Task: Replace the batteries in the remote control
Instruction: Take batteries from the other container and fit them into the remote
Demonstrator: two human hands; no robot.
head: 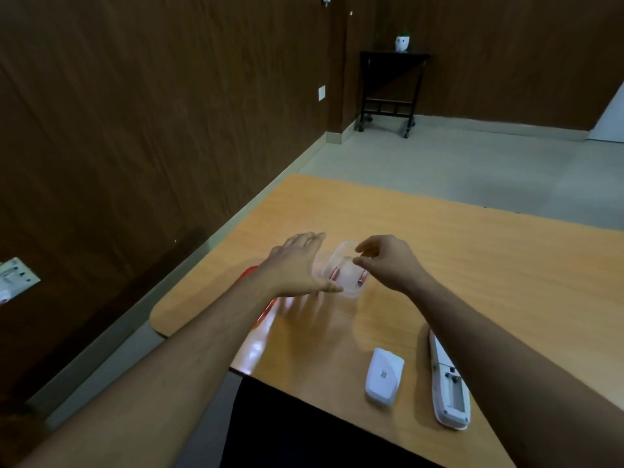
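Note:
A white remote control lies face down near the table's front edge, its battery bay open and seemingly empty. Its detached white cover rests just left of it. Farther back stands a clear plastic box with two red batteries inside. My left hand hovers at the box's left side, fingers spread, holding nothing. My right hand hangs over the box's right rim with fingers curled and pinched; whether it grips anything is unclear.
A red lid peeks out under my left forearm. The orange wooden table has a rounded left corner close to a brown wall. A black trolley with a white pot stands far back on the floor.

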